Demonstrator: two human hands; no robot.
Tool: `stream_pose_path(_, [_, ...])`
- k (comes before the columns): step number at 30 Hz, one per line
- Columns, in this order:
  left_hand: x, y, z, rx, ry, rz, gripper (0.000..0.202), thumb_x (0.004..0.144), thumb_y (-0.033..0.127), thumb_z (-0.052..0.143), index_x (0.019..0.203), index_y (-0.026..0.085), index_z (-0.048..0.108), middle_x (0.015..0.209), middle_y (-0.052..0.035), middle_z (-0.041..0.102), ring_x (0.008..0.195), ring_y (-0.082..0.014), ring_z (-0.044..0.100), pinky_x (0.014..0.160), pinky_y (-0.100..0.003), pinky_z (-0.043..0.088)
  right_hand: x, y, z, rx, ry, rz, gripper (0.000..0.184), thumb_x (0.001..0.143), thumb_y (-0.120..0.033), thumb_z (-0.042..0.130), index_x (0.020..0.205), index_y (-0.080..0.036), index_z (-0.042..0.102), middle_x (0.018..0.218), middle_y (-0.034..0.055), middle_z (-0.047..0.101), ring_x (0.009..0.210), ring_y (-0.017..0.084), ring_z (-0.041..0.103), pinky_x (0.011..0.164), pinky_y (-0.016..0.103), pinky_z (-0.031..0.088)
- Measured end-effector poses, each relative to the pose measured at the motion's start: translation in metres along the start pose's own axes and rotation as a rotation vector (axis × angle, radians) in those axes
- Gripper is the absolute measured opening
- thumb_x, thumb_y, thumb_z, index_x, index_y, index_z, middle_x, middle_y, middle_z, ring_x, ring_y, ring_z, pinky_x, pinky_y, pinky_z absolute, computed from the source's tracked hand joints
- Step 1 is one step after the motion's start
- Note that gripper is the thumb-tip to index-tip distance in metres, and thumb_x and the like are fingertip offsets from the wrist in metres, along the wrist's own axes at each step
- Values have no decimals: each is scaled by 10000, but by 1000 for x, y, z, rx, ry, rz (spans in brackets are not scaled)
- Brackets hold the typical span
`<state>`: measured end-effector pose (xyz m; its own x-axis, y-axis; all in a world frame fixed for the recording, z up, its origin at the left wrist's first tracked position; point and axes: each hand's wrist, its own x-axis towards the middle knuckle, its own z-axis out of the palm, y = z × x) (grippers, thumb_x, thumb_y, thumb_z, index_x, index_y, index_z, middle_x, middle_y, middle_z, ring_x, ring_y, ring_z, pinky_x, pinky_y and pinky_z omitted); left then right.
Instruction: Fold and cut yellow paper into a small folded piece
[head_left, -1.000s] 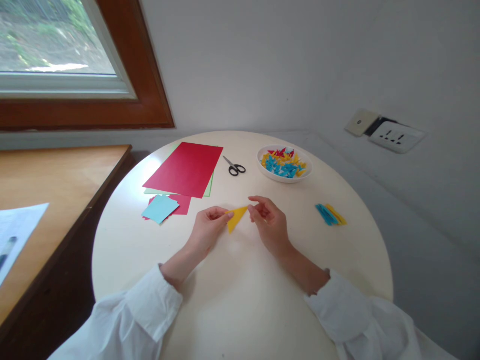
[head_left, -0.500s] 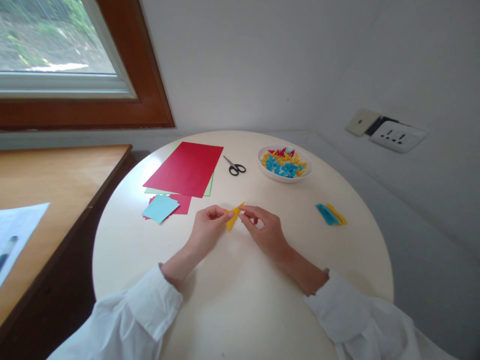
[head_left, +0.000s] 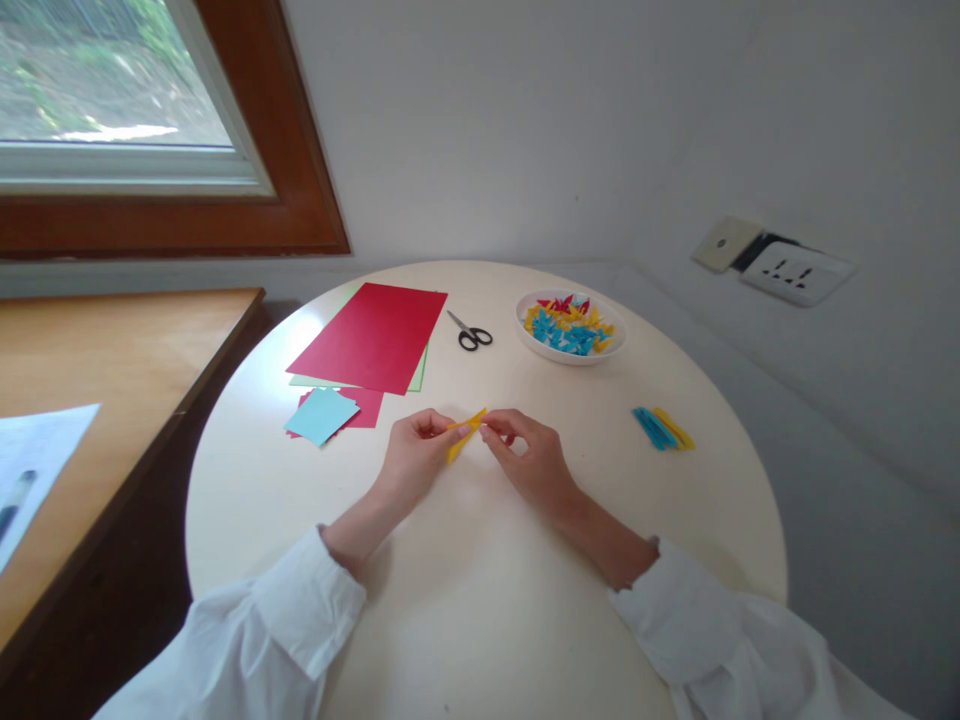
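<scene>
Between my two hands, above the middle of the round white table, is a small piece of folded yellow paper. My left hand pinches it between thumb and fingers from the left. On the other side, the fingertips of my right hand close on its upper right tip. The paper looks narrow and pointed, with one end slanting down to the left. Part of it is covered by my left thumb.
Red sheets lie at the back left, behind light blue paper squares. Black-handled scissors rest near a white dish of small folded-paper pieces. Folded blue and yellow strips lie to the right. A wooden desk stands at left.
The yellow paper has turned slightly and appears narrower, its lower end shifted a little left. Both hands keep nearly the same place and hold.
</scene>
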<state>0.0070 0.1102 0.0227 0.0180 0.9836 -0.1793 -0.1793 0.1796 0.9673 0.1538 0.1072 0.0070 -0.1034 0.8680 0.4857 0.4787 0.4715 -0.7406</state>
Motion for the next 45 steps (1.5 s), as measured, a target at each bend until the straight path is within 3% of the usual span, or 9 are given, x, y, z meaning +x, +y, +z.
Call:
stream_pose_path(7, [4,-6,-4,120,0,102,279,533,332,754,540,136,556,523,20,543,491,-74,449,468,-200,318,-2,1,2,78,-144,123,85,771,-173,484,836,-194,535,716,13,647,613,127,629,574,240,494])
stream_pose_path(13, [5,-7,-4,247,-9,222,206,566,302,731,551,140,604,565,-6,589,544,-98,489,520,-216,374,-1,0,2,48,-162,89,89,732,-144,476,756,-186,551,707,20,643,635,133,612,572,237,479])
stream_pose_path(22, [5,-4,-5,179,-11,193,197,601,313,693,590,145,592,588,0,582,552,-107,516,521,-222,396,1,4,2,107,-93,92,134,673,-95,453,703,-176,556,721,28,640,681,145,623,650,266,506])
stream_pose_path(32, [9,-6,-9,100,70,190,229,610,340,690,611,142,577,551,28,527,532,-87,475,504,-208,365,-1,11,5,61,-142,-103,286,677,-40,451,859,-188,613,853,48,640,784,136,605,682,254,512])
stream_pose_path(39, [11,-8,-8,-51,96,120,267,592,358,706,640,137,565,591,26,539,558,-80,485,529,-201,373,-2,9,3,9,-185,-229,306,714,-36,481,901,-223,634,904,51,622,849,145,612,771,276,509])
stream_pose_path(45, [12,-6,-9,-152,114,54,299,552,369,732,630,135,563,592,29,529,571,-80,497,551,-209,395,-3,6,2,-67,-173,-212,228,731,-80,523,867,-224,635,875,52,639,815,159,620,741,295,519])
